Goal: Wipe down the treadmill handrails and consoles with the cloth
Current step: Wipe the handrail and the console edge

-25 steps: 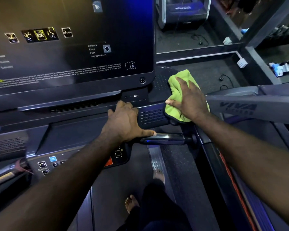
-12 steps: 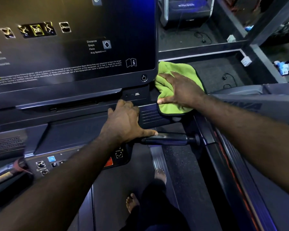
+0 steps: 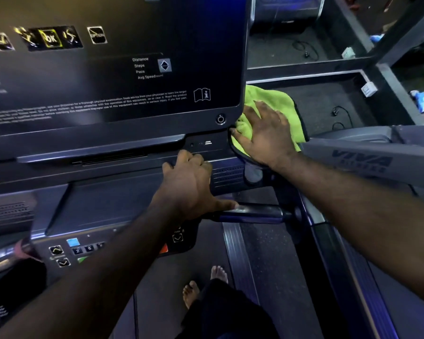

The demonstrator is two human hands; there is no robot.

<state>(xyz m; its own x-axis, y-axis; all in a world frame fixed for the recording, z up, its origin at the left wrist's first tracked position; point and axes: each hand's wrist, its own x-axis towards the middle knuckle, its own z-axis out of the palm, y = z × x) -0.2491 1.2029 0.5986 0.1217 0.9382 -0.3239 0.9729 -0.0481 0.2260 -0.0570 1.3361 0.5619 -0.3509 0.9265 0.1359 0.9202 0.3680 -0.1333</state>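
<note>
Nearest to the camera, two bare feet [image 3: 205, 285] stand on the dark running belt [image 3: 171, 289], which looks matte and slightly grainy. A ribbed side rail [image 3: 238, 260] runs along the right edge of the belt.

A little farther, on the left, is a glossy control panel [image 3: 83, 250] with small square keys, arrow keys and a light blue patch. Just right of it a short round handgrip [image 3: 252, 212], smooth and shiny, lies horizontal.

The left hand [image 3: 189, 184] rests on the sloped dark plastic shelf of the console [image 3: 103, 201]. Its fingers are bent over the upper edge of the shelf and its thumb stretches to the right, touching the near end of the handgrip. It holds no object.

To the right and a little farther, the right hand [image 3: 267, 133] lies flat on the cloth [image 3: 269, 99], with fingers spread and pressing, not closed around it. The cloth is lime green, soft and fluffy like microfibre, with a dark sewn border. It is crumpled against the right lower corner of the console, where the grey handrail [image 3: 367, 155] with the printed word VIVA begins.

Above the hands rises the large flat screen [image 3: 108, 57], glossy black with rounded corners, white text, yellow icons and a round button [image 3: 220, 118] near its lower right corner.

Far right, thin black cables [image 3: 338, 116] lie on grey carpet.
</note>
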